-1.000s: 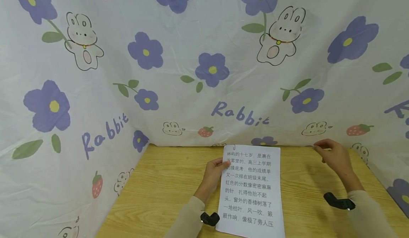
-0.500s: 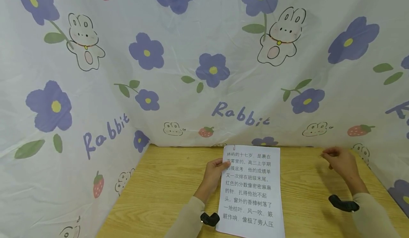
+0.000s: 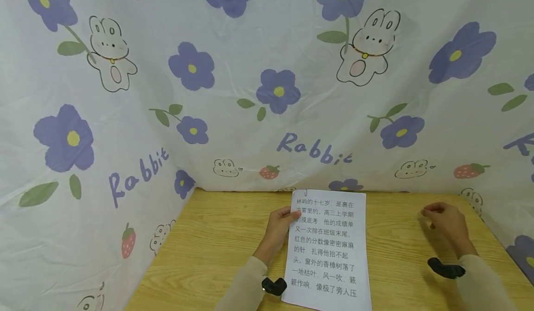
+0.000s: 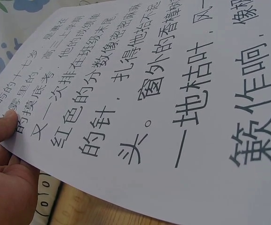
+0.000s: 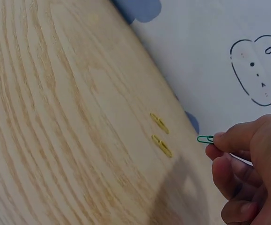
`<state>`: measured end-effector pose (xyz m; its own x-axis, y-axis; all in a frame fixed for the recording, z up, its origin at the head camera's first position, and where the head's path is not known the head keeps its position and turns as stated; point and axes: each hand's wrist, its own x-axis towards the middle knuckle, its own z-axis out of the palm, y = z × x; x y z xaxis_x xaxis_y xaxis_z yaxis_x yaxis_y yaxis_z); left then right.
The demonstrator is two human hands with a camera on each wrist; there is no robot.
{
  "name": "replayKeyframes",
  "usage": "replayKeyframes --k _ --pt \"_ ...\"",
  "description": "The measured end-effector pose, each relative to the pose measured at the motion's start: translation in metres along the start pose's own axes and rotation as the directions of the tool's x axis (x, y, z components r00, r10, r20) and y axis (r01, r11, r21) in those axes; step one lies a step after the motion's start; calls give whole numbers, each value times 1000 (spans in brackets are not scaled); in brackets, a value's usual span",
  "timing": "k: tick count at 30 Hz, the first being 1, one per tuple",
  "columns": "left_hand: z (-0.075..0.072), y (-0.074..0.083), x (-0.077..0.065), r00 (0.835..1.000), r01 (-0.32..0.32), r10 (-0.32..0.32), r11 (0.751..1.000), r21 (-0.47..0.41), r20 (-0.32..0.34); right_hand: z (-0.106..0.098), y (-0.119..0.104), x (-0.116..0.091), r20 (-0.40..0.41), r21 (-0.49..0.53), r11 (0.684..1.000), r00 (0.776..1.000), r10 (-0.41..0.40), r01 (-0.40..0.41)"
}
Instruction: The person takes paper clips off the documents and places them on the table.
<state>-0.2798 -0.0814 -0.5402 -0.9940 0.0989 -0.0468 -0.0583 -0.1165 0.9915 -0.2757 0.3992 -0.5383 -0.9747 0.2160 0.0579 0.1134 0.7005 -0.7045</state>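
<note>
Green clip (image 5: 203, 139) pinched btwn thumb & fingertip of R hand (image 5: 257, 171), its rounded end poking out past them, held up off the table (image 5: 74, 117). 2 yellow clips (image 5: 162, 146) lie just beside each other on the table, apart from those fingers. L hand (image 3: 277, 230) pinches printed paper (image 3: 327, 257) by its L edge, thumb on top; red clip (image 3: 306, 193) at top edge nr L corner.
</note>
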Motion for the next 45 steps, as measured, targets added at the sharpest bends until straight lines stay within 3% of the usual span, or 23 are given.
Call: replayKeyframes --k 10,19,39,45 --pt "-1 -1 0 1000 -3 3 1000 3 3 4 9 -1 24 -21 1000 999 24 -23" --pt "-1 -1 -1 1000 -8 8 1000 -6 1 7 14 1 -10 -88 996 1000 25 -25" --pt "-2 -5 1 1000 -21 21 1000 -23 10 9 18 0 -5 -92 995 1000 26 -26" --pt "-2 -4 1 1000 -11 11 1000 -23 1 12 9 -4 1 -52 999 1000 15 -15"
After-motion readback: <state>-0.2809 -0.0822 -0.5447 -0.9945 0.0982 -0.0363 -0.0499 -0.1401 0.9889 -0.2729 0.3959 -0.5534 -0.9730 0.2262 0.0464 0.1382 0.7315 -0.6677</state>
